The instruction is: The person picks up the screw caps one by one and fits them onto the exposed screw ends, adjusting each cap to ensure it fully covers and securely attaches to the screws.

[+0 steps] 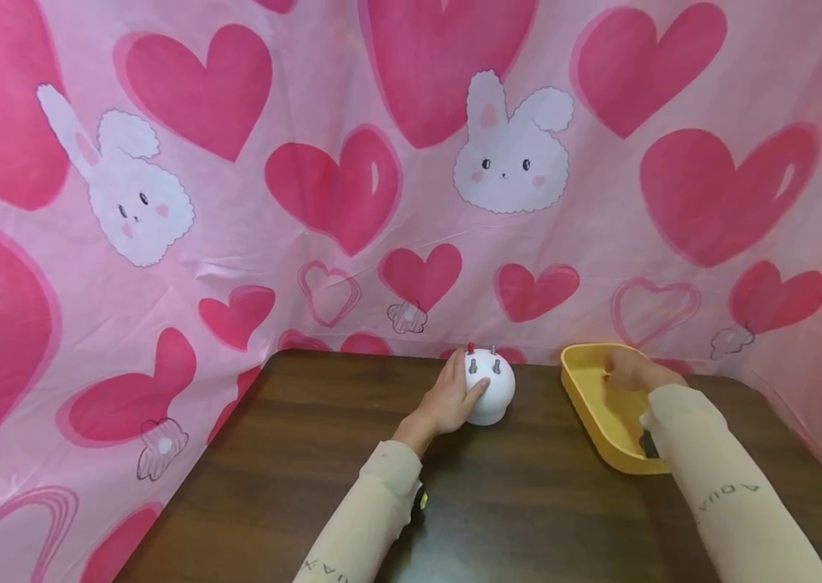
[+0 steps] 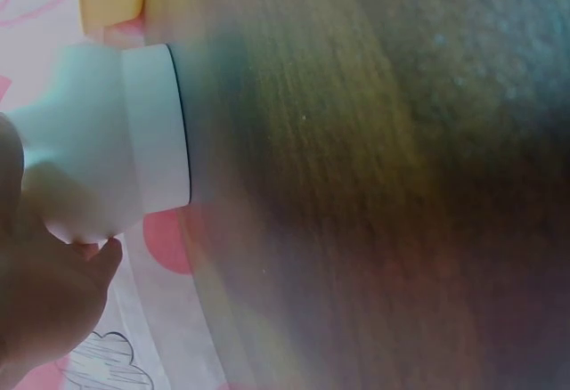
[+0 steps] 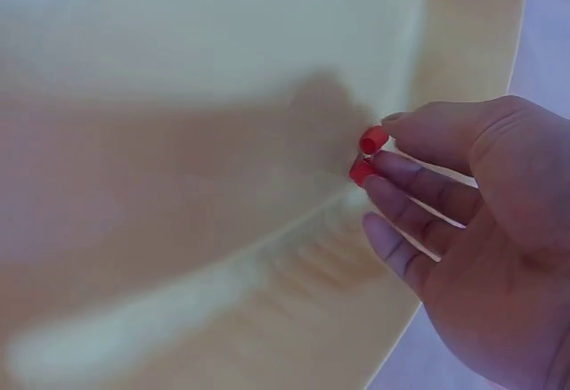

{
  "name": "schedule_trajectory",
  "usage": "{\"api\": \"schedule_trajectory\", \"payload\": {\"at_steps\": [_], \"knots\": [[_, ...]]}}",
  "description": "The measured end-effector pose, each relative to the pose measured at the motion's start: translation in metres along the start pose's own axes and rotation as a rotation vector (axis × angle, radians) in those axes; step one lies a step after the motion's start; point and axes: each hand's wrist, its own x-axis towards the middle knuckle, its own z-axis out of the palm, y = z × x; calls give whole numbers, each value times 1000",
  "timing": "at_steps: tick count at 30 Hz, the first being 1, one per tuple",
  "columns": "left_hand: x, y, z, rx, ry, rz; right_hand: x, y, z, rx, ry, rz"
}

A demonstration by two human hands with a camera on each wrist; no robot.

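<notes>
A white, ball-shaped holder (image 1: pixel 490 397) with a short round base stands on the table. Several metal studs (image 1: pixel 496 367) rise from its top, and a red cap (image 1: pixel 470 348) covers one at the back left. My left hand (image 1: pixel 447 401) grips the holder from the left, thumb across its front; the left wrist view shows the white base (image 2: pixel 158 127) on the wood. Inside the yellow tray (image 1: pixel 602 441), my right hand (image 1: pixel 632 371) pinches a small red cap (image 3: pixel 374 139) between thumb and finger. Another small red piece (image 3: pixel 362 172) is at the fingertips just below it.
The dark wooden table (image 1: pixel 498 502) carries the holder near its back edge and the tray to the right. Pink cloth (image 1: pixel 425 202) with hearts and rabbits hangs behind and along the sides.
</notes>
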Motion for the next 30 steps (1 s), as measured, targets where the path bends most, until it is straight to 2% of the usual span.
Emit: {"api": "schedule_trajectory", "payload": {"at_steps": [4, 10, 17, 24, 27, 30], "knots": [[1, 0, 3, 11, -3, 0, -2, 1, 1, -70, -5, -47], [0, 0, 4, 15, -1, 2, -1, -2, 0, -130, -60, -79], [0, -1, 2, 24, 4, 4, 4, -11, -2, -119, -125, -43], [0, 0, 1, 26, -2, -6, 3, -21, -4, -74, -198, 62], [0, 1, 0, 27, -4, -5, 4, -21, -4, -34, -203, 64], [0, 1, 0, 22, -6, -4, 6, -18, -3, -29, -196, 31]]}}
